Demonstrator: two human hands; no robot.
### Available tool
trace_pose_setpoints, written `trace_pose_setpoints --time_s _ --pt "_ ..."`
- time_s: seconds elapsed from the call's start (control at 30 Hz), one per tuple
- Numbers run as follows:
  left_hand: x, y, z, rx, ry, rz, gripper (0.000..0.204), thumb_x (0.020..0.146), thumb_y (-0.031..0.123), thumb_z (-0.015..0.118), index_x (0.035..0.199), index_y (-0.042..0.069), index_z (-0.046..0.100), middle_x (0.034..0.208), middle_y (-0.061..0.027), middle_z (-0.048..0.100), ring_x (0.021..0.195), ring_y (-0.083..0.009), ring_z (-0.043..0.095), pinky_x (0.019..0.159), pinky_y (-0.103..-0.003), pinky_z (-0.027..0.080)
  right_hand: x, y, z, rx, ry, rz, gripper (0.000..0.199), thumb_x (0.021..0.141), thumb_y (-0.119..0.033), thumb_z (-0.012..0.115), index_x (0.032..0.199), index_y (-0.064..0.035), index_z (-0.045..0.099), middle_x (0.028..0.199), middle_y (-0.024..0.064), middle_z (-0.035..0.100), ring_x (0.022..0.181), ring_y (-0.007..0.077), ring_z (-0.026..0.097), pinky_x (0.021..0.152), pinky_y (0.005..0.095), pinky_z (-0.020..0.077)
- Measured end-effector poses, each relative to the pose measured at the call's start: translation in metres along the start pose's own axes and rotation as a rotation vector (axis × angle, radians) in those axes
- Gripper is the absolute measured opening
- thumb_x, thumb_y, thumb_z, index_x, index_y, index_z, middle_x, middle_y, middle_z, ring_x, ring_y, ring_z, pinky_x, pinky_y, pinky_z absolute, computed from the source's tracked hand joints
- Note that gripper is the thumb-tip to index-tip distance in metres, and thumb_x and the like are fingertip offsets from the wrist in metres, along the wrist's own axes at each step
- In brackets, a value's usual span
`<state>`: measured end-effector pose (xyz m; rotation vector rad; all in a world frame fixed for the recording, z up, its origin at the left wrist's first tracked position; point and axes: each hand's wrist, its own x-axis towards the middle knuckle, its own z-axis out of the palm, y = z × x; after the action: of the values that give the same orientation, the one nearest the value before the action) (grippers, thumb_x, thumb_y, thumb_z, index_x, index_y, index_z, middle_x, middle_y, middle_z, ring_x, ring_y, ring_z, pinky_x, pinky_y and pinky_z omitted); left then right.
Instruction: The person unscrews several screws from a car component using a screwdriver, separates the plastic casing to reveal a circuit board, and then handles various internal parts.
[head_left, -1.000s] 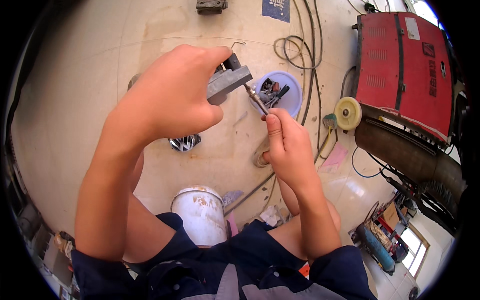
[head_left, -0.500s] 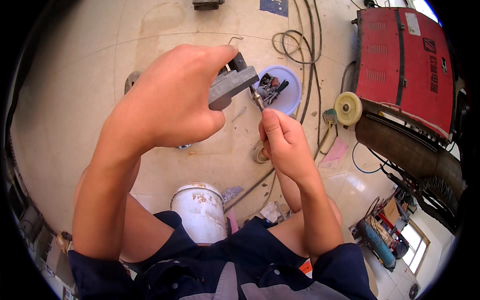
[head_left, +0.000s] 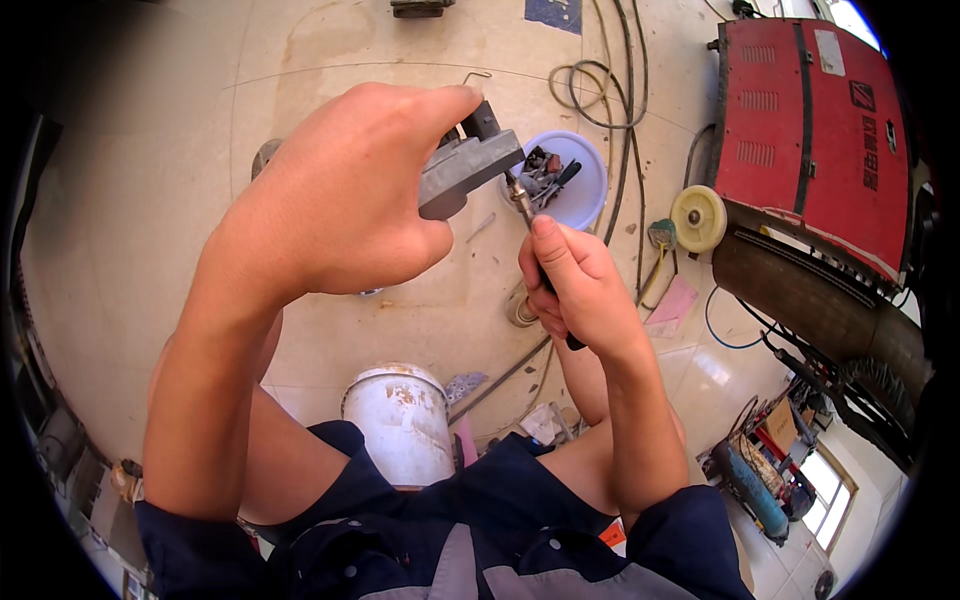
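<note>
My left hand (head_left: 335, 195) is closed around a grey block-shaped part (head_left: 472, 172) with a black plug-like piece (head_left: 482, 120) on its upper side, held up in front of me. Most of the block's left end is hidden behind my fingers. My right hand (head_left: 588, 290) grips a socket driver (head_left: 522, 200), a metal shaft with a black handle whose end shows below my palm. Its metal tip meets the underside of the block near the right corner; the exact contact is too small to make out.
Below the block on the floor stands a pale basin (head_left: 592, 205) with small dark parts and tools. A white bucket (head_left: 400, 425) is between my legs. To the right is a red machine (head_left: 800, 130) with a cream wheel (head_left: 698, 219). Black cables (head_left: 628, 90) run along the tiles.
My right hand has turned and its fingers have shifted on the driver, so the black handle's end now shows below the palm. My left hand and the block stay nearly in place.
</note>
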<state>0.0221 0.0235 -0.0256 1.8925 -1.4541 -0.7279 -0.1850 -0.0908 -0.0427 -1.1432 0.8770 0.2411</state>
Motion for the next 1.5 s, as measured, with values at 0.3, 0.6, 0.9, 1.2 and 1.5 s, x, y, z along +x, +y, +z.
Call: trace_pose_setpoints --time_s 0.3,0.6,0.9,1.2,1.5 --pt "-0.003 0.001 -0.001 0.015 0.001 -0.013 0.057 0.058 0.001 0.059 0.115 -0.006 0.056 0.082 -0.0218 0.061 0.074 -0.0384 0.06 0.068 -0.036 0.049 0.0 0.002 -0.002 0.111 -0.086 0.081 0.049 0.104 -0.045 0.041 0.075 -0.0066 0.047 0.051 -0.0034 0.036 0.038 0.0057 0.031 0.035 0.0226 0.0277" --pt "0.022 -0.035 0.016 0.048 0.335 -0.436 0.054 0.069 0.014 0.068 0.118 -0.004 0.055 0.084 -0.0086 0.063 0.072 -0.0159 0.059 0.065 -0.029 0.049 0.01 -0.011 -0.038 -0.575 0.332 -0.296 0.044 0.096 -0.035 0.057 0.079 0.006 0.055 0.066 0.0204 0.056 0.061 0.0346 0.051 0.063 0.044 0.0426" --pt "0.034 -0.192 0.097 -1.067 0.478 -1.002 0.028 0.078 0.009 0.07 0.1 0.001 0.055 0.088 -0.008 0.058 0.077 -0.0216 0.061 0.07 -0.044 0.058 -0.017 -0.025 -0.082 -0.276 0.569 -0.363 0.03 0.095 -0.03 0.062 0.1 -0.0009 0.063 0.065 -0.0031 0.051 0.053 0.0049 0.046 0.047 0.0226 0.0368" --pt "0.101 -0.305 0.154 -1.013 0.556 -1.112 0.036 0.09 0.02 0.068 0.114 -0.002 0.052 0.106 -0.0183 0.061 0.094 -0.0327 0.064 0.088 -0.053 0.054 0.013 -0.01 -0.058 0.022 0.509 -0.158 0.019 0.093 -0.023 0.063 0.095 -0.0042 0.059 0.065 -0.0055 0.047 0.053 0.0019 0.041 0.047 0.0192 0.0321" --pt "0.047 -0.329 0.181 0.15 0.252 -0.999 0.078 0.081 0.049 0.074 0.121 -0.012 0.047 0.122 -0.027 0.056 0.113 -0.0382 0.057 0.097 -0.045 0.048 0.019 0.023 -0.051 -0.14 0.557 -0.141 0.018 0.092 -0.012 0.057 0.106 -0.0017 0.056 0.078 -0.003 0.05 0.069 0.0039 0.043 0.061 0.0199 0.0356"
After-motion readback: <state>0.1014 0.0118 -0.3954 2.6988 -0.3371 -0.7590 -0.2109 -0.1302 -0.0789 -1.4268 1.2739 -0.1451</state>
